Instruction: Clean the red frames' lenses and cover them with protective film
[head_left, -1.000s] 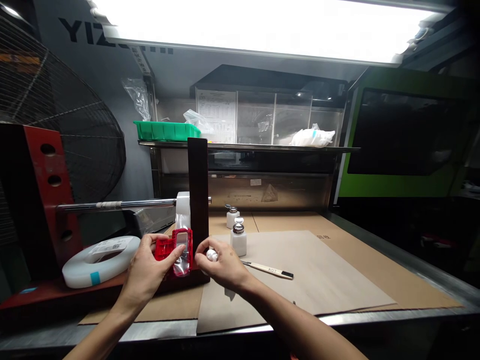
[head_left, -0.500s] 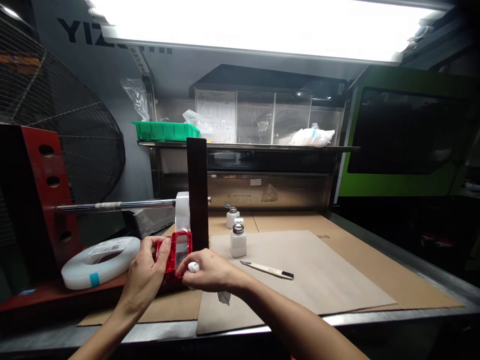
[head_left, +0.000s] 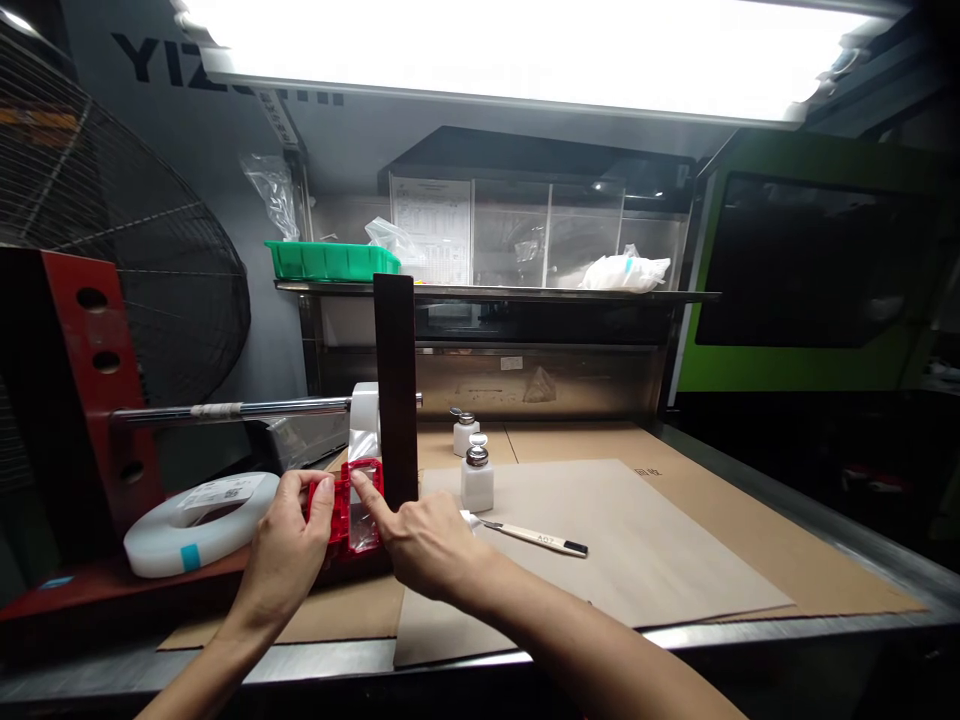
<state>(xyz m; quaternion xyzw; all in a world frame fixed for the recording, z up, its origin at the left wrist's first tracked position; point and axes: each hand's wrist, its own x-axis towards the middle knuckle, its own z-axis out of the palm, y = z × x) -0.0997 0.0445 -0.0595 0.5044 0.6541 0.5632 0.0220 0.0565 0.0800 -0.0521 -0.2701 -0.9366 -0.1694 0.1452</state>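
Observation:
My left hand (head_left: 289, 540) grips a red plastic part (head_left: 339, 525) from its left side, thumb on top and fingers behind. A strip of clear film (head_left: 365, 525) lies over the part's right section and runs up to a narrow film roll (head_left: 365, 408) on a metal rod (head_left: 285, 409). With its index finger stretched out, my right hand (head_left: 431, 540) touches the film near the part's upper edge. Its other fingers are curled; a bit of white wipe (head_left: 470, 519) sticks out beyond the knuckles, and the rest is hidden.
A black upright (head_left: 395, 390) rises just behind the part. To the left, a wide film roll (head_left: 157, 545) lies on the red stand. White pump bottles (head_left: 477, 488) and a craft knife (head_left: 536, 540) are on the brown paper (head_left: 622, 570). A green tray (head_left: 330, 262) sits on the shelf.
My right hand has moved up from the part's lower edge, and its index finger now points onto the film. The wipe shows less. My left hand keeps its hold.

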